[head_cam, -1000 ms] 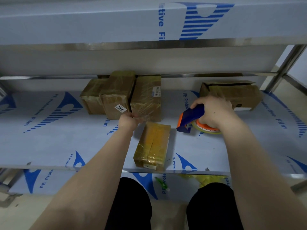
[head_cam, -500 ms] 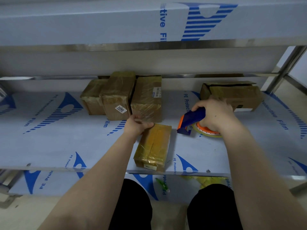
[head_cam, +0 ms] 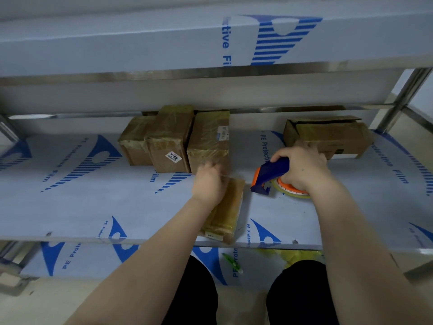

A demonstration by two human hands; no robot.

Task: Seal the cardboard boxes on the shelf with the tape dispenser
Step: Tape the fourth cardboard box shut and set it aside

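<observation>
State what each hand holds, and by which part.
Right hand: tape dispenser, by its blue handle. Left hand: on far end of front box, grip unclear.

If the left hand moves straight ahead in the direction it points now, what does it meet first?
Probably the taped box with the barcode label, standing just behind the left hand; the gap between them is unclear because the fingers are blurred.

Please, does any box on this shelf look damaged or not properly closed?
Yes. The box at the right rear looks odd: a top flap stands raised, not taped flat, whereas the three boxes at the left rear and the small front box look wrapped in tape.
</observation>
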